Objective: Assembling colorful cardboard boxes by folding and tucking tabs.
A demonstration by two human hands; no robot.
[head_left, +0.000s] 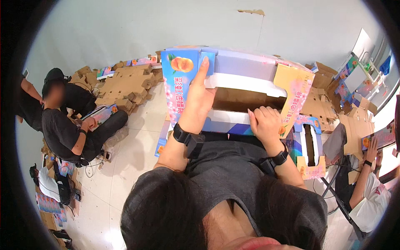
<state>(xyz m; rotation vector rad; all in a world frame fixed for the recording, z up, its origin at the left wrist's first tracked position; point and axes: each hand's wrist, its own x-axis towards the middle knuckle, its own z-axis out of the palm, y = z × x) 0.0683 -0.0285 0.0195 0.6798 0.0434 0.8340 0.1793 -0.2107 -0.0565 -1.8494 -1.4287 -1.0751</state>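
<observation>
A colourful cardboard fruit box [246, 62] is raised in front of my body, its blue left end and yellow right end printed with fruit and blossoms. A long cut-out in the side facing me shows the brown inside. My left hand [199, 102] grips the box at its left end, the thumb stretched up over a small blue flap; its other fingers are mostly hidden. At the opening's lower right, my right hand [266, 125] has its fingers curled over the rim. Dark bands circle both my wrists.
Another such box [308, 143] stands by my right side. Flattened brown cardboard [125, 85] is piled along the wall, with more cardboard [318, 106] at right. A seated person [62, 129] at left and a person in white [371, 200] at right handle printed cartons.
</observation>
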